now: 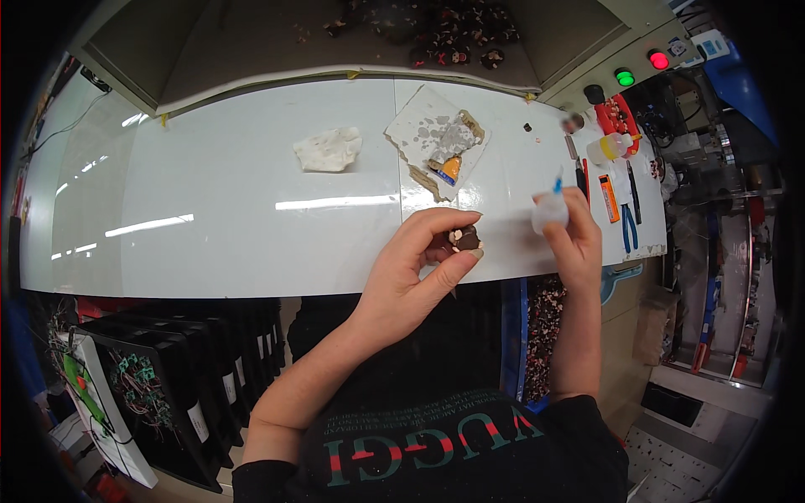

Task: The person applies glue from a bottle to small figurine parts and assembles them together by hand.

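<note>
from my distant seat i called it as it stood: the step looked like working on a small dark brown rounded piece with pale beige bits (464, 238), probably dabbing it from a small translucent white squeeze bottle with a blue tip (549, 210). and there was the piece, up in the left hand (417, 267) over the near edge of the glossy white table (210, 251)! thumb and forefinger pinched it from either side, a narrow gap filled by the piece; the other fingers curled behind, partly hidden.

out toward two o'clock from it, the right hand (573, 239) had thumb and fingers wrapped around the bottle, blurred, its tip aimed at twelve and well apart from the piece. the next move, i judged, called for a steady left pinch, the tip turned toward eight o'clock and a light squeeze; too hard a press could have flooded the piece.

at twelve sat a stained whitish square board with ragged edges (408, 121); at ten, a crumpled white cloth-like wad (329, 151). neither hand touched them.
</note>
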